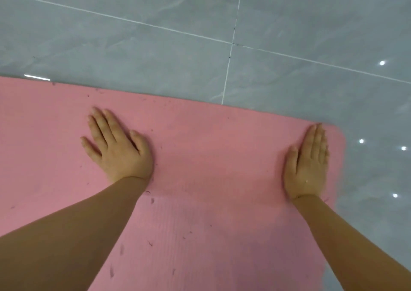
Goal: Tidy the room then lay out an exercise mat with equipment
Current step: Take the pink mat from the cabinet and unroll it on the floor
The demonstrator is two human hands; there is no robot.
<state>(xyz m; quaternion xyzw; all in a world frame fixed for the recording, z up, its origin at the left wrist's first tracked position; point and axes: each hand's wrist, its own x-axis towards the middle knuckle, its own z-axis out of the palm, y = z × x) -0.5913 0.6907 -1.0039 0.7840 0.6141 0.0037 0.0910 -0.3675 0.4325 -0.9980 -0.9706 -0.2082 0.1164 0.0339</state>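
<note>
A view looking down from the person's head shows one pink exercise mat (pixel 211 157) lying flat on a grey tiled floor (pixel 155 46). The mat fills the lower left and centre of the view, and its far edge and one rounded corner show at the right. Small dark flecks dot its surface. Two bare hands press flat on the mat, palms down. The left hand (pixel 117 148) rests toward the middle of the mat with its fingers straight and spread apart. The right hand (pixel 308 164) lies just beside the mat's right edge, near the rounded corner, with its fingers straight and held close together. Neither hand holds anything. Four small bright light reflections show on the glossy tiles at the far right.
</note>
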